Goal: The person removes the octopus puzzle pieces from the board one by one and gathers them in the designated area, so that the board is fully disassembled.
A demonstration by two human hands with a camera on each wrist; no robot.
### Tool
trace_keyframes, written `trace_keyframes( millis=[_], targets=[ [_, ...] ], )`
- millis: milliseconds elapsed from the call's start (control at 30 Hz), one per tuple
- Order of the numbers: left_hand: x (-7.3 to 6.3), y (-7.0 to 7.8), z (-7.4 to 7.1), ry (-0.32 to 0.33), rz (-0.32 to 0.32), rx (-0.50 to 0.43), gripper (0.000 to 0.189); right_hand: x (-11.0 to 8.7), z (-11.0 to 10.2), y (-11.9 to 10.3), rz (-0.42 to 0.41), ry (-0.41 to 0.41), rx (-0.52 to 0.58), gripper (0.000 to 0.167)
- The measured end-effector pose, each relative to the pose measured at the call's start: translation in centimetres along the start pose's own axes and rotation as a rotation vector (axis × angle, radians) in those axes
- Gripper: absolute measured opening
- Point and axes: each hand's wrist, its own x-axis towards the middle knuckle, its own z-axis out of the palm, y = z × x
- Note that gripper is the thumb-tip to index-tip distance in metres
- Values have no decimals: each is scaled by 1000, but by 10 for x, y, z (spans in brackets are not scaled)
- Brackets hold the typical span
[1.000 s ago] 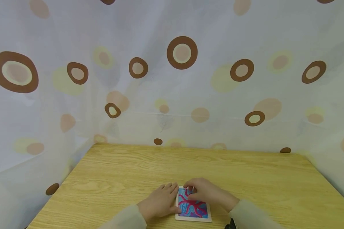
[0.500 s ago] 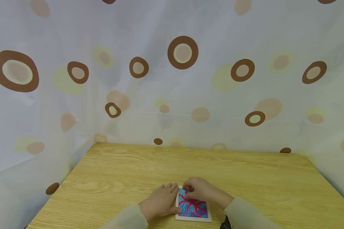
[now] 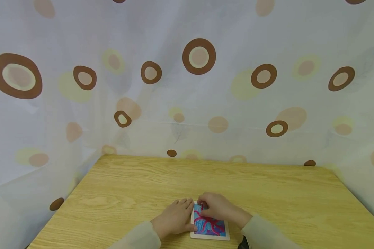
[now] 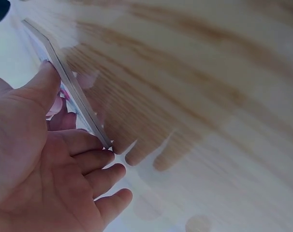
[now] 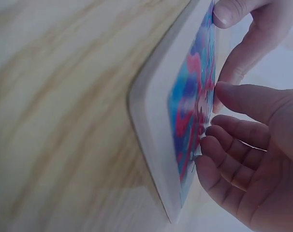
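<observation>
A flat, white-bordered picture board (image 3: 210,237) with a blue, purple and pink design lies on the wooden table. My left hand (image 3: 175,218) rests along its left side, fingers extended, thumb over the lower left of the picture. In the left wrist view, the index fingertip of this hand (image 4: 74,169) is right at a corner of the board (image 4: 79,96). My right hand (image 3: 219,206) reaches over the upper part from the right. Its bent fingertips touch the picture, with the thumb apart from them, in the right wrist view; nothing shows between the fingers (image 5: 212,174).
The wood-grain table (image 3: 137,186) stretches away beyond the board. A pale sheet (image 3: 224,103) with brown and beige circles hangs behind it and along both sides. A small black object (image 3: 243,243) shows at the right sleeve (image 3: 265,231).
My right hand and sleeve have shifted slightly left, and its fingertips now sit further over the upper left of the picture. My left hand and the board have stayed in place.
</observation>
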Motion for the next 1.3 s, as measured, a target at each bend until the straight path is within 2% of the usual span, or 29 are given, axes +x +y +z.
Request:
trace_keyframes(
  millis=[300, 500, 967, 1300],
  targets=[
    [-1, 0, -2, -1, -4, -39, 78, 0, -3, -4, 12, -9, -8, 17],
    [0, -2, 0, 1, -16, -22, 78, 4, -2, -6, 27, -31, -59, 19],
    [2, 0, -2, -2, -17, 16, 79, 6, -2, -7, 56, 34, -47, 12],
    [1, 1, -1, -16, -18, -8, 80, 3, 1, -6, 47, 21, -63, 12]
  ],
)
